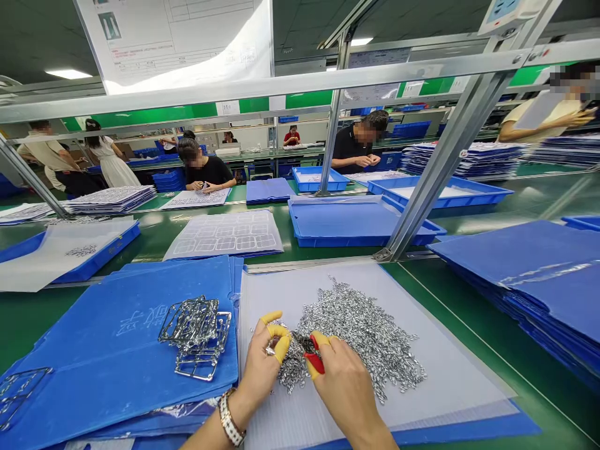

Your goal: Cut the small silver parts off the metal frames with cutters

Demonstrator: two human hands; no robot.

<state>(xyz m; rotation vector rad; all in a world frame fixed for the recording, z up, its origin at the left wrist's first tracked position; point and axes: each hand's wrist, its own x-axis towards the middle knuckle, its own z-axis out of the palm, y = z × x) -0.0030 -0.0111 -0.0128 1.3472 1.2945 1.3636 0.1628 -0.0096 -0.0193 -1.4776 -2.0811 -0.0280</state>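
Note:
My left hand (260, 359), with yellow finger covers and a watch-like bracelet at the wrist, is curled over the near-left side of a pile of small silvery metal parts (360, 325). A bright bit of metal shows between its bent fingers. My right hand (344, 381), in yellow and red finger covers, pinches thumb and forefinger together just beside the left fingertips. What lies in that pinch is too small to make out. Under both hands and the pile lies a whitish translucent sheet (450, 381) on a blue board.
On the left, shiny rectangular metal frames (201, 334) are heaped on blue sheets (107, 325), with another frame (21, 390) farther left. Blue trays (347, 240) stand beyond, behind a metal post (440, 150). Blue boards (529, 262) are stacked at right. Co-workers (206, 172) sit opposite.

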